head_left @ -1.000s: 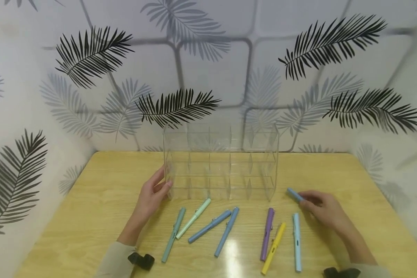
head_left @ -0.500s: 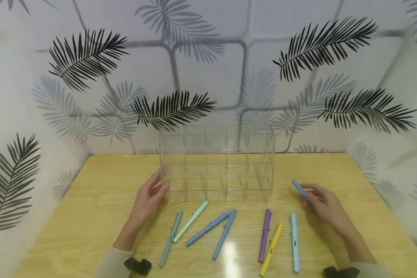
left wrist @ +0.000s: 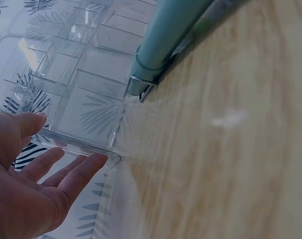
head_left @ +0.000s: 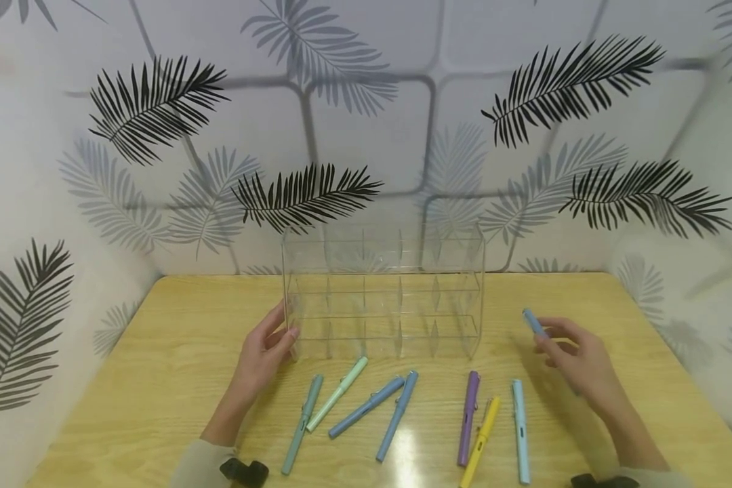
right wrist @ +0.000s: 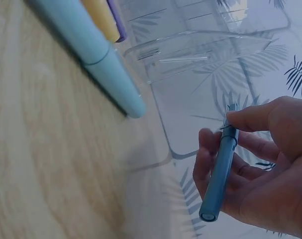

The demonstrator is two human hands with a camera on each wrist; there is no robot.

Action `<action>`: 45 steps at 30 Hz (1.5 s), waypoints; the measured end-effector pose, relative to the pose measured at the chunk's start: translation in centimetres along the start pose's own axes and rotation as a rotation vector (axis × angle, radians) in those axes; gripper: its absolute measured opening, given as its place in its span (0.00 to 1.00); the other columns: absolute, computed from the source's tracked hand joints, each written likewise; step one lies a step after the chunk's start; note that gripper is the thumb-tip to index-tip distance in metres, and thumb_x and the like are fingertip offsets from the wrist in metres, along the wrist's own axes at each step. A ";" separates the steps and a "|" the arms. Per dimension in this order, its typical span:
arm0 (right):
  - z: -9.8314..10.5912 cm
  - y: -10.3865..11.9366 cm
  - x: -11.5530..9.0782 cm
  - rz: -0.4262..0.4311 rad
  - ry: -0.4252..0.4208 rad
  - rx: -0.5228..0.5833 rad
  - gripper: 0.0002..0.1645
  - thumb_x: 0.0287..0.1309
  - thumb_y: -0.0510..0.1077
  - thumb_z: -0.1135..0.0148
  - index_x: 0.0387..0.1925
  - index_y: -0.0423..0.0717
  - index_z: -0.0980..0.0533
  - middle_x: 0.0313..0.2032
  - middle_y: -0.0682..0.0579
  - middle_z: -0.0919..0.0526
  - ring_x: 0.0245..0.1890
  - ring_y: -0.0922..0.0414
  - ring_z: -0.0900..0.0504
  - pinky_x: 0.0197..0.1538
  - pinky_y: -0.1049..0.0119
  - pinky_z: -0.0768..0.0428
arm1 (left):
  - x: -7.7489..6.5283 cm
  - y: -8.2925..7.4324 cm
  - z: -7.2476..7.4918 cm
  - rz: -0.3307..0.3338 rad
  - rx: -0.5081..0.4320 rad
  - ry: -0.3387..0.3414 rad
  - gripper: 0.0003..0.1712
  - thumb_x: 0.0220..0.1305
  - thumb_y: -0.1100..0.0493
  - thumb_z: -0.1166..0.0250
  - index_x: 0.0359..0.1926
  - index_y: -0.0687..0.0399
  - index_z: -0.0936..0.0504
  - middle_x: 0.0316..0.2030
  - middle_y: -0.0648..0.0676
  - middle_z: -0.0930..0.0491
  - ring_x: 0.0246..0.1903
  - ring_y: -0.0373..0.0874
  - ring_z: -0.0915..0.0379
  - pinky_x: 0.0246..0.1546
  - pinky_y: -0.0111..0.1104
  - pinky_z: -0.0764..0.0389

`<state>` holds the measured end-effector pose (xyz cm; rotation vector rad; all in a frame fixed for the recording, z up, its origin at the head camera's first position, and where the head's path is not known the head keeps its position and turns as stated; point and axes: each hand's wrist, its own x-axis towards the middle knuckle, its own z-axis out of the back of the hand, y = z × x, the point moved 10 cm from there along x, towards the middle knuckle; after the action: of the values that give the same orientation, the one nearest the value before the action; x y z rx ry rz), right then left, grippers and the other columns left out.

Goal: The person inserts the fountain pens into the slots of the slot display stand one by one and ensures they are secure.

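Observation:
In the head view, my left hand [head_left: 265, 352] holds the left side of a clear compartment organizer [head_left: 381, 317] that stands on the table. From the left wrist view, its thumb [left wrist: 29, 123] and fingers lie on either side of the organizer's edge. My right hand [head_left: 576, 356], right of the organizer, pinches a blue pen [head_left: 533, 321] above the table. Up close in the right wrist view, the thumb presses near the clip of this capped pen [right wrist: 220, 172] while fingers support it from behind. No pens show inside the organizer's compartments.
Pens lie in front of the organizer: dark green [head_left: 302, 423], mint [head_left: 338, 393], blue [head_left: 366, 408], another blue [head_left: 398, 415], purple [head_left: 468, 419], yellow [head_left: 480, 444] and light blue [head_left: 521, 432]. A leaf-patterned backdrop [head_left: 366, 135] rises behind the wooden table [head_left: 177, 352].
My right hand has lifted and tilted the blue pen, shifting slightly right and away from the organizer. The left hand keeps its place on the organizer. The view has moved slightly.

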<state>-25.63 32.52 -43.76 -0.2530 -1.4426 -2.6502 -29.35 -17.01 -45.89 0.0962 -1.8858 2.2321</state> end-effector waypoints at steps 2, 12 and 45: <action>0.6 0.7 0.1 0.010 -0.041 -0.037 0.21 0.75 0.44 0.40 0.62 0.35 0.24 0.49 0.39 0.17 0.41 0.68 0.16 0.39 0.70 0.14 | 0.0 -0.1 0.0 0.000 0.005 0.000 0.35 0.76 0.67 0.41 0.79 0.56 0.41 0.75 0.66 0.39 0.65 0.69 0.32 0.49 0.50 0.14; 1.4 5.4 -0.1 0.095 -0.113 0.010 0.19 0.69 0.40 0.34 0.58 0.37 0.21 0.42 0.56 0.12 0.40 0.69 0.15 0.39 0.72 0.13 | 0.0 -0.2 0.0 0.010 0.019 -0.008 0.35 0.76 0.66 0.41 0.79 0.54 0.39 0.74 0.66 0.38 0.65 0.69 0.31 0.49 0.50 0.15; -4.3 16.3 5.9 0.289 -0.145 0.427 0.29 0.70 0.34 0.37 0.70 0.46 0.30 0.37 0.38 0.18 0.34 0.55 0.14 0.36 0.57 0.10 | -0.1 -0.8 0.3 -0.094 0.132 -0.073 0.32 0.75 0.65 0.38 0.75 0.63 0.35 0.72 0.65 0.34 0.67 0.65 0.32 0.61 0.44 0.23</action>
<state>-28.89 20.02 -31.50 -0.5670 -1.8116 -2.0778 -29.11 -17.23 -45.09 0.2856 -1.7292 2.3157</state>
